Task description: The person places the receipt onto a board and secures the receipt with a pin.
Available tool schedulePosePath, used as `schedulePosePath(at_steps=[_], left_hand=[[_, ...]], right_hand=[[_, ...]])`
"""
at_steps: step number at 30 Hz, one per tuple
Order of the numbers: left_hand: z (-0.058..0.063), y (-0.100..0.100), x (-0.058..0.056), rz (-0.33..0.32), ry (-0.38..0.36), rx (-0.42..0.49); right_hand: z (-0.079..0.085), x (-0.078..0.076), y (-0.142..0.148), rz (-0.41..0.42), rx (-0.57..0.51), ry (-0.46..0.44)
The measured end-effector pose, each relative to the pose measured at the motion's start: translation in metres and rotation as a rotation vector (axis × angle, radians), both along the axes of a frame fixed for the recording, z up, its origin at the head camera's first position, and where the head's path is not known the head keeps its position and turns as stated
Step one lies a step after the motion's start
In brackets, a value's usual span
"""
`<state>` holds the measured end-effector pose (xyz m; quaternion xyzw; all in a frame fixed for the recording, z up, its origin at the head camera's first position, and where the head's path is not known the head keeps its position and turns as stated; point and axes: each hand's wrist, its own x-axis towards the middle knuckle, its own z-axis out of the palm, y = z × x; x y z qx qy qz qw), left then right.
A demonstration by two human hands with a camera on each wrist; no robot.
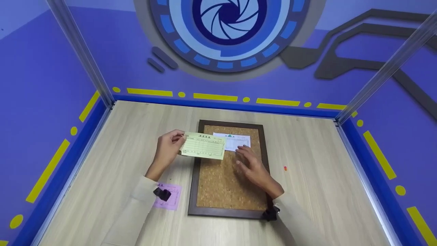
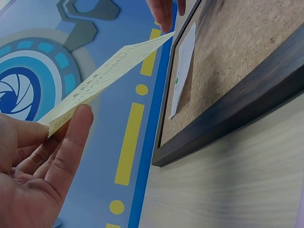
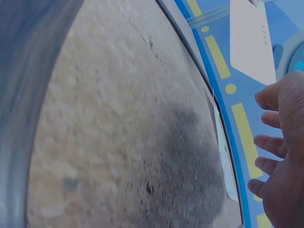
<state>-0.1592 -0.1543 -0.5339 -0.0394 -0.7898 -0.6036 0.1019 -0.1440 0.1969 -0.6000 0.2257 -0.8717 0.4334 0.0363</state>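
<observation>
My left hand [image 1: 169, 145] pinches the left edge of a pale yellow printed form [image 1: 203, 147], thumb on one side and fingers on the other. The form is held up over the left side of a cork board [image 1: 228, 184] with a dark wooden frame. On the board's upper part lies a white printed slip [image 1: 237, 142] with a green pushpin [image 2: 177, 80] near its top edge; the yellow form hides part of it in the head view. My right hand [image 1: 253, 169] hovers over the board's right side, fingers loosely bent with nothing between them, fingertips near the slip's lower right corner.
A pink-purple printed slip [image 1: 174, 196] lies on the table left of the board, partly under the left forearm in view. A small orange-red pushpin [image 1: 285, 168] lies right of the board. Blue panels [image 1: 37, 102] wall the table [image 1: 317, 191] at the back and sides.
</observation>
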Motion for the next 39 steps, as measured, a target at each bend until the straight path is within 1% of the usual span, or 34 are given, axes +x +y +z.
schedulePosePath(at_steps=[2,5,8,13,16,20,26,31,35,39], left_hand=[[0.0,0.003,0.0,-0.007,-0.005,0.014],[-0.001,0.007,0.0,-0.014,-0.023,0.032],[-0.002,0.011,0.0,-0.018,-0.039,0.051],[-0.005,0.019,0.0,-0.027,-0.051,0.077],[-0.008,0.024,-0.001,-0.04,-0.053,0.083],[-0.011,0.029,-0.003,-0.063,-0.052,0.092],[-0.015,0.033,-0.006,-0.077,-0.042,0.113],[-0.017,0.037,-0.008,-0.073,-0.043,0.128],[-0.02,0.04,-0.009,-0.072,-0.064,0.135],[-0.024,0.043,-0.009,-0.072,-0.081,0.155]], right_hand=[[0.0,0.002,-0.003,0.0,-0.003,-0.026],[0.001,0.003,-0.005,0.01,-0.017,-0.042],[0.003,0.004,-0.008,0.025,-0.06,-0.055],[0.003,0.006,-0.009,0.022,-0.129,-0.115],[0.001,0.007,-0.009,0.022,-0.182,-0.163],[0.001,0.008,-0.008,0.016,-0.227,-0.201],[0.001,0.007,-0.006,-0.035,-0.245,-0.192],[-0.002,0.005,-0.004,-0.084,-0.298,-0.194],[-0.005,0.004,-0.004,-0.124,-0.357,-0.267],[-0.008,0.005,-0.004,-0.149,-0.38,-0.332]])
